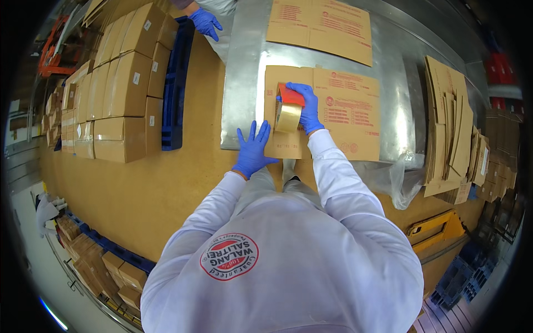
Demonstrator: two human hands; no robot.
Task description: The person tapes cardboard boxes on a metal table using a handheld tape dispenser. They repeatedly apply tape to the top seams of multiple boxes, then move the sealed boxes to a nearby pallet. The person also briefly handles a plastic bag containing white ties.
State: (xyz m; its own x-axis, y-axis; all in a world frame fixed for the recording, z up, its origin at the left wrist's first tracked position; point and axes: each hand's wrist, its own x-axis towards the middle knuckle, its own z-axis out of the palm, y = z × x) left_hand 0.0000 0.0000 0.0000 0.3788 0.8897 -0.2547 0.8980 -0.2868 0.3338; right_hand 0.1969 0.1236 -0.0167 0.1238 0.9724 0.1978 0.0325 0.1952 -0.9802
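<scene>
Taping looks like the step, right hand (306, 106) gripping a red tape dispenser (291, 100) over the flat carton (347, 130) on the metal table (243, 72), left hand (253, 150) splayed open by the carton's corner, so next probably needs a steady pull.

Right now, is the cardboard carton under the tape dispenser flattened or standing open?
Flattened: the cardboard carton lies sheet-like on the metal table, with no raised side walls visible.

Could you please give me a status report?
Right blue-gloved hand gripping red tape dispenser; left blue-gloved hand spread open; flattened brown cardboard box beneath dispenser; clear plastic sheeting off right, apart from hands.
</scene>
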